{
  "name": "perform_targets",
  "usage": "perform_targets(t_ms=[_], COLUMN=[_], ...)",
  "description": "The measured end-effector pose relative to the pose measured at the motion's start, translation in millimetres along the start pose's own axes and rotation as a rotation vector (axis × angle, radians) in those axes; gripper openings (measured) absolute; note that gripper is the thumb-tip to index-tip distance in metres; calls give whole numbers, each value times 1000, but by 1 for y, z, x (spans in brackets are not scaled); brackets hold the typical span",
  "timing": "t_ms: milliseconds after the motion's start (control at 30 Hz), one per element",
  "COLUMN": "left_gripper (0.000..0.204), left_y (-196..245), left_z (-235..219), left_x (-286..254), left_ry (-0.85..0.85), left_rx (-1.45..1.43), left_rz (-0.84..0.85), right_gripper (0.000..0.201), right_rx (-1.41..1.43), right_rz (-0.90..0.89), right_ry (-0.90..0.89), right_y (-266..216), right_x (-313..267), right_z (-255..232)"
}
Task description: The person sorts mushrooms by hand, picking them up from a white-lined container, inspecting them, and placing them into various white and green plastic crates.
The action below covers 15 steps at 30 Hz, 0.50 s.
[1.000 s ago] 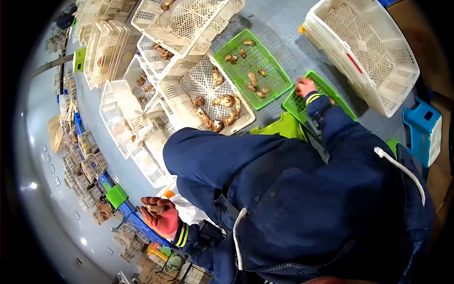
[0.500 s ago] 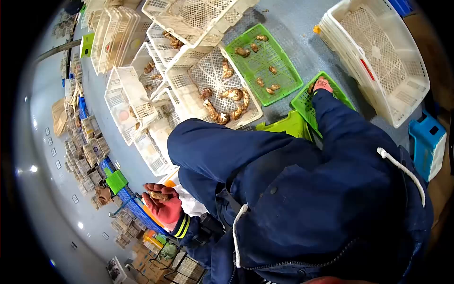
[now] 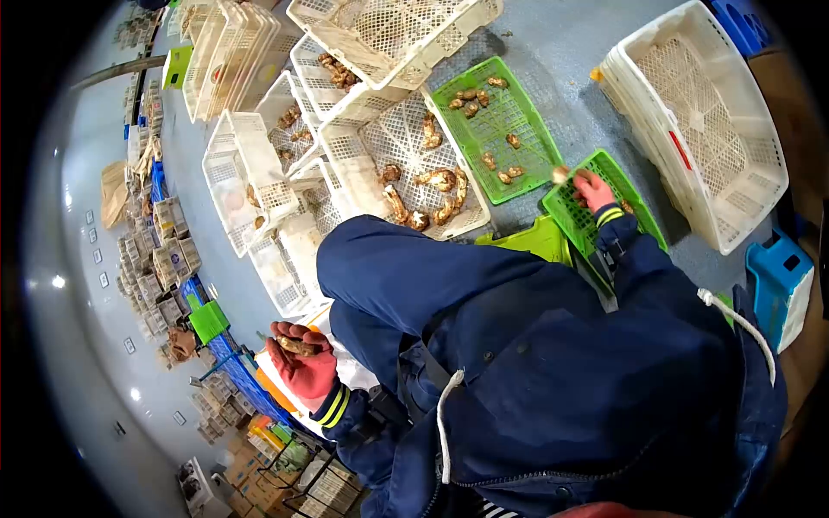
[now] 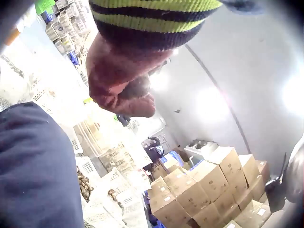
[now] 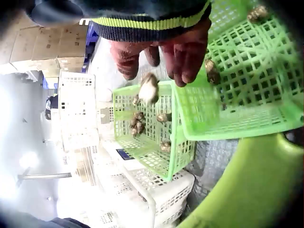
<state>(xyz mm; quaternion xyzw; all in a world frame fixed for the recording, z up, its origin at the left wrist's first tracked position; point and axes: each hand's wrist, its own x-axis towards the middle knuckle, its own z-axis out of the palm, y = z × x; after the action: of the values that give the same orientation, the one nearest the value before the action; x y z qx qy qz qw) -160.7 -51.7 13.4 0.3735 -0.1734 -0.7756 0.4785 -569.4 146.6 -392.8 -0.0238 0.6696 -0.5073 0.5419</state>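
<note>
My left hand (image 3: 304, 367) is held out to the side, palm up, fingers curled around a brown mushroom (image 3: 296, 345). In the left wrist view that mushroom (image 4: 137, 88) shows between thumb and fingers. My right hand (image 3: 593, 190) is over the near green basket (image 3: 566, 211), its fingers loosely spread. A blurred pale mushroom (image 5: 148, 89) is in the air just past those fingertips, apart from them. Beyond lies the larger green basket (image 3: 496, 125) with several small mushrooms. A few mushrooms (image 5: 212, 72) also lie in the near basket.
Left of the green baskets, a white crate (image 3: 367, 147) holds larger mushrooms, with more white crates (image 3: 226, 186) around it. Nested white crates (image 3: 691, 104) stand at right, near a blue stool (image 3: 780, 285). A lime-green stool (image 3: 535, 237) sits by my knee.
My right hand reached into the near basket, then rose, and a mushroom has left its fingers toward the larger basket. An earlier mushroom landed there. The left hand keeps its mushroom.
</note>
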Motion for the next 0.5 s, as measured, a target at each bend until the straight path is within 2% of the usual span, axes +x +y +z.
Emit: perform_targets(t_ms=[67, 100, 133, 200, 233, 267, 367, 433, 467, 500], left_gripper=[30, 31, 31, 31, 29, 29, 29, 28, 28, 28], left_y=[0, 2, 2, 3, 4, 5, 3, 3, 4, 3], left_z=[-1, -2, -3, -1, -1, -1, -2, -2, -1, 1], left_x=[0, 1, -2, -5, -5, -6, -6, -7, -7, -6], left_ry=[-38, -74, -66, 6, -57, -50, -57, -31, -17, -31], left_rx=[3, -8, -7, -25, -1, 3, 11, 9, 10, -3], left_rz=[14, -9, -2, 9, -16, -15, 9, 12, 10, -2], right_gripper=[45, 49, 54, 58, 58, 48, 43, 44, 42, 42], right_rx=[-234, -633, -908, -894, -933, -1019, -1022, -862, -711, -786], right_rz=[299, 316, 112, 231, 258, 254, 247, 248, 165, 186], right_ry=[99, 167, 401, 358, 397, 433, 517, 516, 503, 420], right_y=[3, 18, 32, 41, 49, 53, 56, 56, 49, 41], right_x=[26, 52, 57, 80, 93, 100, 109, 102, 83, 68], right_z=[-12, -21, -13, -5, -1, 5, -1, -12, -16, -20])
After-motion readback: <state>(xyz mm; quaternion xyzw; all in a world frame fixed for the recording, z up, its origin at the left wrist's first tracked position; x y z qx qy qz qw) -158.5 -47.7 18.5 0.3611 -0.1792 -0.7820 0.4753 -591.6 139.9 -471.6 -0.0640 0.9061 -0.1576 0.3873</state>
